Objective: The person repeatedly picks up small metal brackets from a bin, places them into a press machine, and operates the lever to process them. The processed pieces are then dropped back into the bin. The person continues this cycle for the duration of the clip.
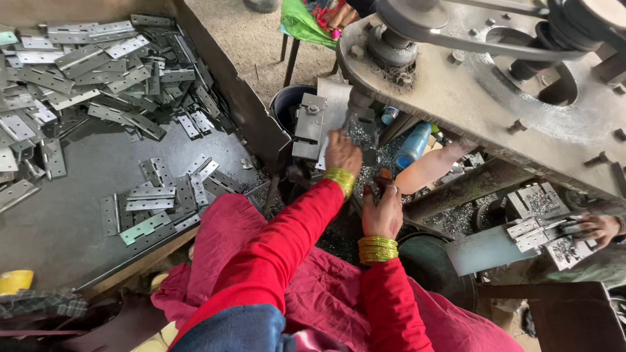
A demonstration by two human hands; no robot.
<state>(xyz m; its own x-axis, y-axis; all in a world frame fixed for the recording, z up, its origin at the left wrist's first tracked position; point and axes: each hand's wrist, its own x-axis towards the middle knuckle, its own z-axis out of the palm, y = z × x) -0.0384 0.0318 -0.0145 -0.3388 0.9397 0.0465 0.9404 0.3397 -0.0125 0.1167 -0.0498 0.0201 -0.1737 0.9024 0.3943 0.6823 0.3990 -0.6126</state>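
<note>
Left hand (pixel 342 151) on upright metal plate (pixel 332 107), grip unclear; right hand (pixel 383 212) pinching small dark piece (pixel 385 176), orientation unclear

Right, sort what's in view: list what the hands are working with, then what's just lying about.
In use:
left hand on the metal plate under the press
right hand beside the metal chips
press machine

Lying about:
pile of hinges in the tray
blue bottle
black bucket
co-worker's hand at another fixture

L fingers (pixel 338 138) hidden, press (pixel 495 91) cut off
</note>
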